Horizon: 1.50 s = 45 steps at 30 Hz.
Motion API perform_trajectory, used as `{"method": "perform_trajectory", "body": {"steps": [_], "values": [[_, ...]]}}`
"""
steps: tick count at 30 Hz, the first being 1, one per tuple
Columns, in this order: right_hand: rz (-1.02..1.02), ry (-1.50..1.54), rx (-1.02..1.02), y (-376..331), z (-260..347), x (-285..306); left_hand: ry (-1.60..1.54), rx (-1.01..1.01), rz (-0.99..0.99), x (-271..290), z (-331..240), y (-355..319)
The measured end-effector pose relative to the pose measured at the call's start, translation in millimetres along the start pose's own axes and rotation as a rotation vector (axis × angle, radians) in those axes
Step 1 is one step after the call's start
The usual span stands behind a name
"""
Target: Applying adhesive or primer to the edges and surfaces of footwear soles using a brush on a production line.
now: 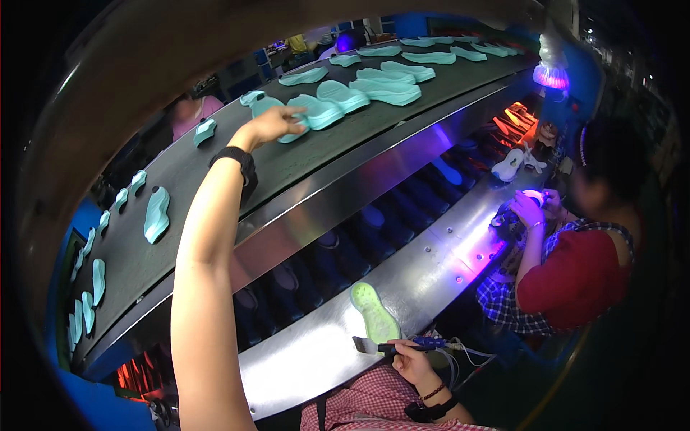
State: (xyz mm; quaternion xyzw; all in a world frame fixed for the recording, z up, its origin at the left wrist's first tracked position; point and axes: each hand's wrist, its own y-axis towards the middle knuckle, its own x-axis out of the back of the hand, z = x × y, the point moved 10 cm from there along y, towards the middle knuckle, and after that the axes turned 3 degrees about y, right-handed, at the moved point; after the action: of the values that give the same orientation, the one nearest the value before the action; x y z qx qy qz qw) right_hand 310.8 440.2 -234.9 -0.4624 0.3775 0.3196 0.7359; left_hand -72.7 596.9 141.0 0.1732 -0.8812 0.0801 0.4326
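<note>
My left hand (pixel 272 126) reaches across the dark conveyor belt (pixel 215 176), fingers apart over a teal shoe sole (pixel 266 105) in a close row of soles. The hand partly covers this sole; whether the fingertips touch it is hard to make out. Low in front of my body, my right hand (pixel 415 365) is closed round the black handle of a flat brush (pixel 366 345) with pale bristles. Just beyond the brush, a light green shoe sole (pixel 374 310) lies with its inner side up on the metal ledge (pixel 302 363).
More teal soles (pixel 157 214) lie along the belt. A metal rail (pixel 345 183) edges it, above a dark lower level holding shoe parts. To the right, a person in red (pixel 575 280) handles a piece under purple light. Cables (pixel 460 350) run beside my right hand.
</note>
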Motion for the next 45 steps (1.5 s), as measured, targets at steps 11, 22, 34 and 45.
{"method": "perform_trajectory", "body": {"steps": [11,22,34,45], "values": [[0.001,-0.105,0.156,-8,4,-21,0.893,0.738,-0.029,175,192,-261],[0.075,-0.248,0.217,-8,-14,-74,-0.479,0.000,-1.491,82,133,-546],[0.208,-0.398,0.135,-21,-65,-146,-2.025,-0.061,-0.041,-216,103,-535],[0.467,-0.819,0.075,-13,-146,-199,-2.160,0.105,-0.384,-258,96,-497]]}}
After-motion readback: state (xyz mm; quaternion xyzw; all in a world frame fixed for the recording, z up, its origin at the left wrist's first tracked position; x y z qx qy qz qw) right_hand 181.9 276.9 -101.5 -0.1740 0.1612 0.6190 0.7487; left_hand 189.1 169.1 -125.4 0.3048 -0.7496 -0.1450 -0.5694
